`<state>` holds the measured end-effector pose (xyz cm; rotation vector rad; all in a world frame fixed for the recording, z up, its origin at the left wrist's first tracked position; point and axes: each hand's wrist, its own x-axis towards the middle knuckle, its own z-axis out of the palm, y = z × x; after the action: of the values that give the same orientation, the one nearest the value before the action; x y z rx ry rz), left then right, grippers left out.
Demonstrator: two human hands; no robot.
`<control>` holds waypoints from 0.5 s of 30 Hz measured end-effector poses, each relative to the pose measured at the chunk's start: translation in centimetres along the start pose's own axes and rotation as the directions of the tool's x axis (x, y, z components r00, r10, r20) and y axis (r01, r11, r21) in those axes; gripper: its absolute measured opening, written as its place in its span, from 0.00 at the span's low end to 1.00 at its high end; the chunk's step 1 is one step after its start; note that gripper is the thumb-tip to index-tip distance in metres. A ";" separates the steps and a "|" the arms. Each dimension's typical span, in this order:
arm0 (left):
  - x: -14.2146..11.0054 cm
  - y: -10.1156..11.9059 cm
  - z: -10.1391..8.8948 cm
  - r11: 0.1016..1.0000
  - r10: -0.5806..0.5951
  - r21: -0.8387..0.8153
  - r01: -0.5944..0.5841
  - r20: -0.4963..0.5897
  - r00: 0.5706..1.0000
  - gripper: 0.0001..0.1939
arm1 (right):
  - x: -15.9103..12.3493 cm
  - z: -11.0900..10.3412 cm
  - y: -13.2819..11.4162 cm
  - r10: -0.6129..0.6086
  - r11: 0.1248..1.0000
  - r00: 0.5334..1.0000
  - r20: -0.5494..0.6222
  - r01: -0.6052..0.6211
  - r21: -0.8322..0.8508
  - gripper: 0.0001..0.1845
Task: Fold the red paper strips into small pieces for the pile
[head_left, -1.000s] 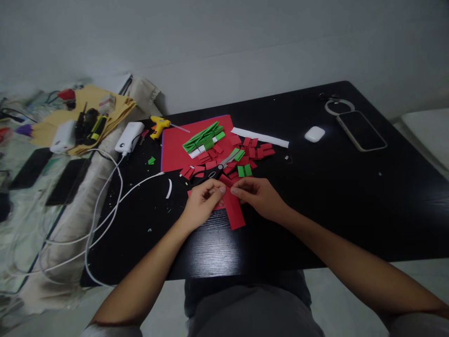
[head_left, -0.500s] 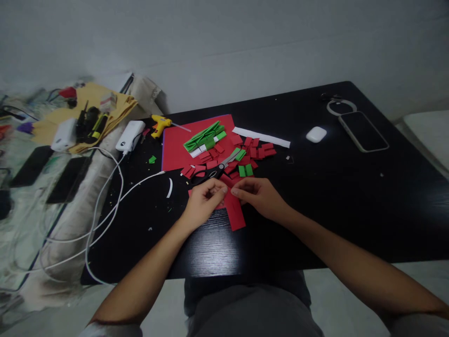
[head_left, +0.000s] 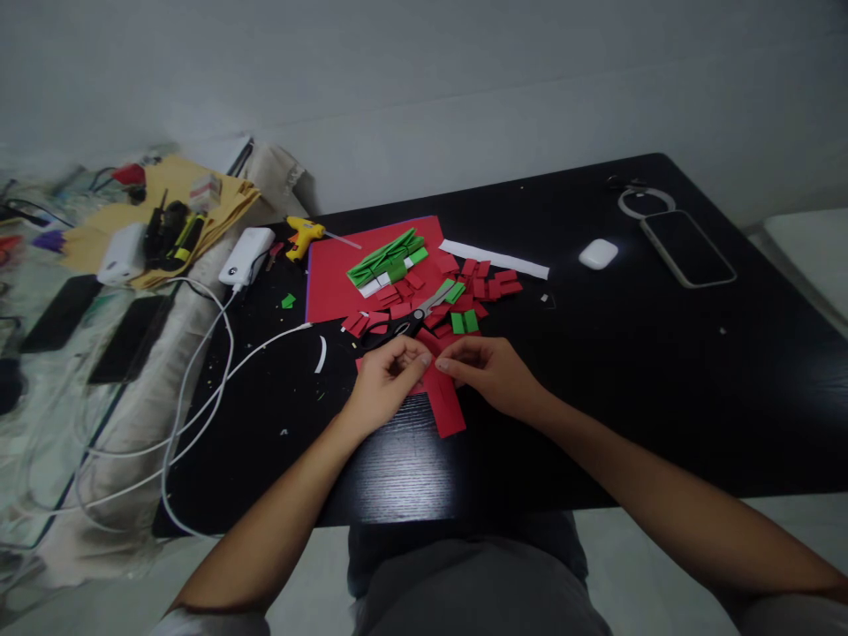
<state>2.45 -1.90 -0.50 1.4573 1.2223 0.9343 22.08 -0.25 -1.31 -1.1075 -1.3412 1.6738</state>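
Note:
A red paper strip hangs toward the table's front edge, pinched near its upper part between both hands. My left hand is closed on its left side, thumb and forefinger together. From the right, my right hand grips it the same way, its fingertips almost meeting the left ones. Just beyond the hands lie black-handled scissors with the blades pointing away to the right. Several small folded red paper pieces are heaped around them, with a folded green piece near my right hand.
Behind are red sheets, folded green strips and a white strip. A yellow glue gun, white power bank and looping white cable occupy the left. Rightward lie a white earbud case and phone.
Both hands keep their pinch on the red strip and barely move. The whole view has shifted very slightly; the other things stay where they were.

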 end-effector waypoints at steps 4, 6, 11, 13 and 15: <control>0.0 -0.2 0.1 1.000 0.012 0.004 -0.012 -0.002 1.000 0.13 | 0.0 0.1 0.0 -0.001 1.000 1.000 -0.002 0.001 -0.011 0.19; 0.0 -0.3 0.2 1.000 0.021 0.006 -0.021 -0.002 1.000 0.13 | -0.1 0.1 0.1 -0.002 1.000 1.000 -0.003 0.002 -0.017 0.19; 0.0 -0.3 0.3 1.000 0.013 -0.011 -0.013 0.001 1.000 0.12 | -0.2 0.2 0.0 -0.006 1.000 1.000 0.021 0.006 -0.018 0.18; 0.0 -0.1 0.3 1.000 0.002 -0.014 -0.002 0.002 1.000 0.12 | -0.2 0.2 0.0 -0.012 1.000 1.000 0.021 0.012 -0.013 0.18; 0.0 0.1 0.2 1.000 -0.015 -0.020 0.015 0.004 1.000 0.12 | -0.2 0.2 0.0 -0.019 1.000 1.000 0.019 0.019 -0.019 0.17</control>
<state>2.68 -1.98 -0.47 1.4317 1.2168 0.9307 21.96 -0.48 -1.23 -1.0891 -1.3778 1.6646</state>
